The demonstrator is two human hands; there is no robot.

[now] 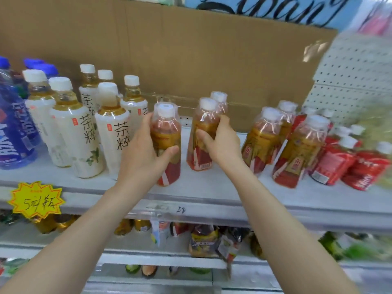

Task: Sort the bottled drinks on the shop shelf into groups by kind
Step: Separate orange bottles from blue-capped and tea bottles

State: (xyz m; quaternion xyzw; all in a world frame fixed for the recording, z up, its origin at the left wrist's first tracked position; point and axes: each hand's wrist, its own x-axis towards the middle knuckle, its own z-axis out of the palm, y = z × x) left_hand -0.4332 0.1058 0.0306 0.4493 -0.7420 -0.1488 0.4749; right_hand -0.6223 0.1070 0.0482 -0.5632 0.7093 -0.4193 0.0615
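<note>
Firstly, left hand (146, 149): fingers and thumb curled round 1 amber tea bottle (166, 132) at mid-body.
Right hand (220, 143): wrapped round a 2nd amber bottle (204, 124), just right of the 1st.
Axes: both near upright, white caps up.
Place: middle of the shelf (212, 185), right of the white-labelled bottles (84, 134).

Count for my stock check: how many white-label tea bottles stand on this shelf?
6 white-label tea bottles, all left of the left hand: three in front, three behind them. More may be hidden behind.
</note>
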